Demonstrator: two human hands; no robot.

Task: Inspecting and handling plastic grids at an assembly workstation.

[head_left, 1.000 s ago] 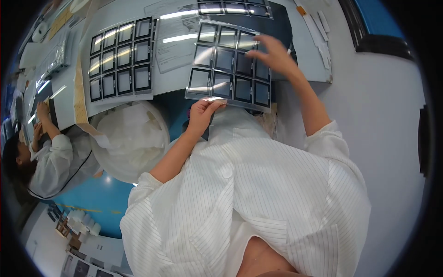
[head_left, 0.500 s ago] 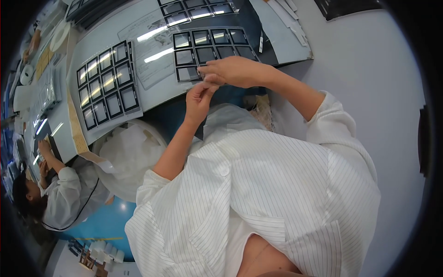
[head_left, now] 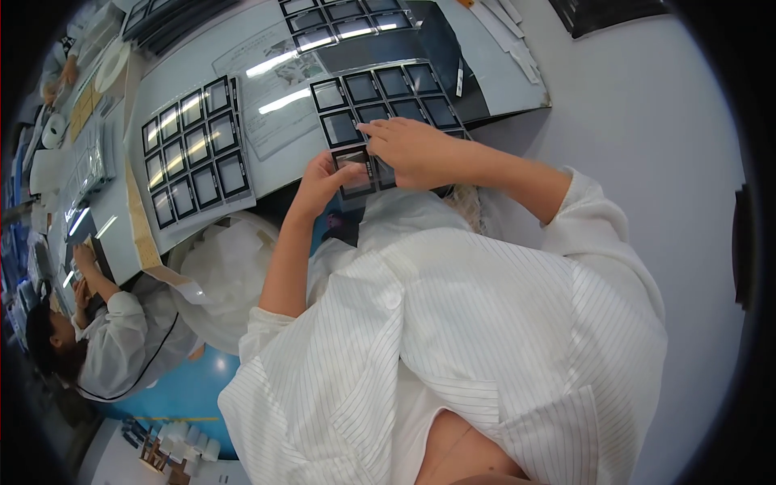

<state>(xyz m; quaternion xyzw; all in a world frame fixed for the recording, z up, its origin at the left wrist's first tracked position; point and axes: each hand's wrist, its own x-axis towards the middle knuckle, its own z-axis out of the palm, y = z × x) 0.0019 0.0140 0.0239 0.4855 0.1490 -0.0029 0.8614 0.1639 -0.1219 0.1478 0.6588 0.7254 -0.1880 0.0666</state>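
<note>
A clear sheet of black-framed square panels [head_left: 330, 94] lies at the front of the table, its near end reaching over the table edge toward me. At its near left corner is my left hand [head_left: 323, 184], closed on the sheet's edge with the thumb over a near panel. My right hand [head_left: 416, 153] rests across the nearer panels, fingers stretched out to the left and palm down. It covers part of the middle and near rows. Whether anything thin is under its fingers is hidden.
Similar framed sheets lie to the left [head_left: 198, 153] and at the back [head_left: 343, 20]. Printed paper [head_left: 279, 101] sits between them under a clear cover. A white-lined bin [head_left: 222, 263] stands below the table's front edge. A co-worker [head_left: 121, 331] works at far left.
The framed sheet has slid toward me, past the table edge. My hands, together before, have parted: the left took the sheet's near left corner, the right lies over the panels.
</note>
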